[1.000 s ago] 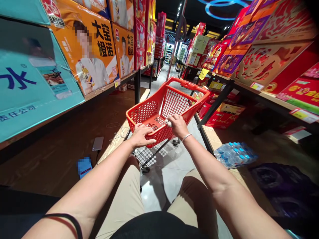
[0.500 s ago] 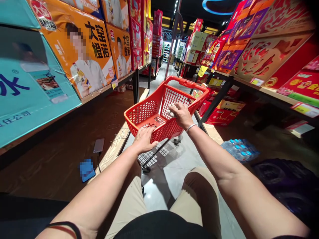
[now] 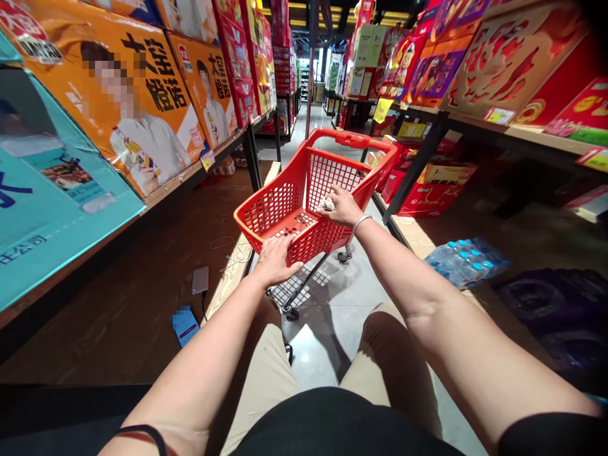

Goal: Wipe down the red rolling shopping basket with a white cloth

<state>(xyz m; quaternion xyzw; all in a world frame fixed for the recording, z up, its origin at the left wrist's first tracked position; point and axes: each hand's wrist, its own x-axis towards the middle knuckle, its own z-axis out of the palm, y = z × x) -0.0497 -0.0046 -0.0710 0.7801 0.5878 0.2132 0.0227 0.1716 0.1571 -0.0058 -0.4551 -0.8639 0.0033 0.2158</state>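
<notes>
Shopping cart (image 3: 297,174) on the glossy grey aisle floor (image 3: 356,278).
Left hand (image 3: 275,258) grips its rim (image 3: 244,228); right hand (image 3: 344,208) pinches a whitish wad (image 3: 329,204).

Up the upper middle of the frame, an aisle (image 3: 323,113) between rows of shelving, narrowing toward a bright far end (image 3: 327,56). At left, a long wooden shelf (image 3: 228,150) on black posts (image 3: 253,161), above a brown lower deck (image 3: 118,272) with pale edging (image 3: 224,285). At right, a similar wooden shelf (image 3: 532,134), likewise on black supports, deep shade beneath. Through the centre, glossy grey floor (image 3: 357,292), with strong light and dark shadows toward the bottom. Along the top edge, dark ceiling (image 3: 344,21) with yellow strips (image 3: 396,15). Near upper centre, a slim upright pole (image 3: 310,76).
</notes>
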